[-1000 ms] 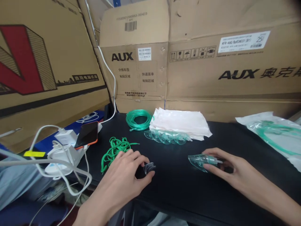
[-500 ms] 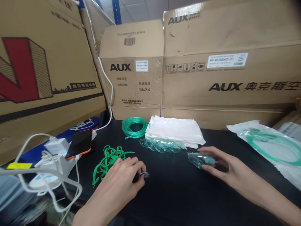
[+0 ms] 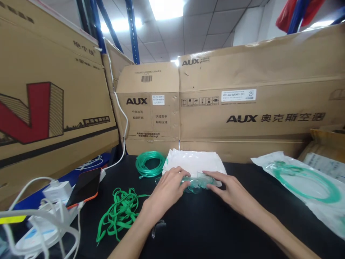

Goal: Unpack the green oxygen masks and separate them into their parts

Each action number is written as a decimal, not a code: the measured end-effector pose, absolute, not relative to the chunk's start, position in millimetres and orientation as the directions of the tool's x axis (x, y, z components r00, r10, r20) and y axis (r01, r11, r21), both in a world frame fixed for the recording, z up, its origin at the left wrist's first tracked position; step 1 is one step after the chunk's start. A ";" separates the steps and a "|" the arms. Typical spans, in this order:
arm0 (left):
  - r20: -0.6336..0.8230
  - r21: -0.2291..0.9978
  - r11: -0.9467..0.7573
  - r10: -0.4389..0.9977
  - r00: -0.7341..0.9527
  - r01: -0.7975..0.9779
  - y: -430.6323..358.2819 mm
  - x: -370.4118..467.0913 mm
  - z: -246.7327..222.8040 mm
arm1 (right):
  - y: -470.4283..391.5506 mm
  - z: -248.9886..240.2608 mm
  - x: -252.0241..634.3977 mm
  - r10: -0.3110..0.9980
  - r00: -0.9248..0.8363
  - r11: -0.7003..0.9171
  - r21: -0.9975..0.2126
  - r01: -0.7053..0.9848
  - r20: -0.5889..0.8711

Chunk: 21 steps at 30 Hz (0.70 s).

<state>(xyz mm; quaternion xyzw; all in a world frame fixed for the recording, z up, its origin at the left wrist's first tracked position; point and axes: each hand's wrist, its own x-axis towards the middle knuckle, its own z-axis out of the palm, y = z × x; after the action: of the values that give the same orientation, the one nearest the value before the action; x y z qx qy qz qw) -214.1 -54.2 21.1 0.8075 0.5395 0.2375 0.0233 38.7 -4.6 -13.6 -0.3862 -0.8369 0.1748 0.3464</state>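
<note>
A row of clear green oxygen masks (image 3: 192,186) lies nested on the black table in front of a stack of white bags (image 3: 198,161). My left hand (image 3: 172,185) curls its thumb and fingers round the left part of the row, hiding some of it. At the right end, my right hand (image 3: 222,185) grips one clear mask (image 3: 203,181) between thumb and fingers, against the others. Near my left forearm lies a small bunch of thin greyish strips (image 3: 159,226). Green elastic straps (image 3: 121,212) lie tangled to the left of it.
A coil of green tubing (image 3: 150,164) sits behind my left hand. At the right is a bagged tube set (image 3: 302,180). A phone (image 3: 84,186), white chargers and cables (image 3: 54,216) crowd the left side. Large cardboard panels (image 3: 199,133) wall off the back.
My right hand has carried its mask left to the row. My left hand has let go of the small greyish strips and moved up to the masks. The camera view has tilted upward.
</note>
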 end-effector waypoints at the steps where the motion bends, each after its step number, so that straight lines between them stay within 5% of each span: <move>1: 0.359 0.296 -0.423 0.880 0.311 0.856 -53.3 -214.9 19.3 | -7.2 -12.6 38.4 0.760 -0.471 0.649 -0.555 0.521 0.447; 10: 0.350 0.294 -0.462 0.867 0.355 0.837 -53.7 -217.9 20.1 | -7.6 -13.0 35.4 0.669 -0.603 0.743 -0.423 0.519 0.435; 21: 0.395 0.248 -0.443 0.858 0.327 0.861 -71.3 -210.2 23.2 | -53.6 -8.7 52.7 0.669 -0.484 0.707 -0.282 0.649 0.563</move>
<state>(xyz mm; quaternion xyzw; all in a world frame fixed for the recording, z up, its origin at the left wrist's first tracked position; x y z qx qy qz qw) -210.2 -71.3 23.2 0.8147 0.5277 0.2404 -0.0034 52.7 -53.6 -8.7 -0.3824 -0.8614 0.0155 0.3340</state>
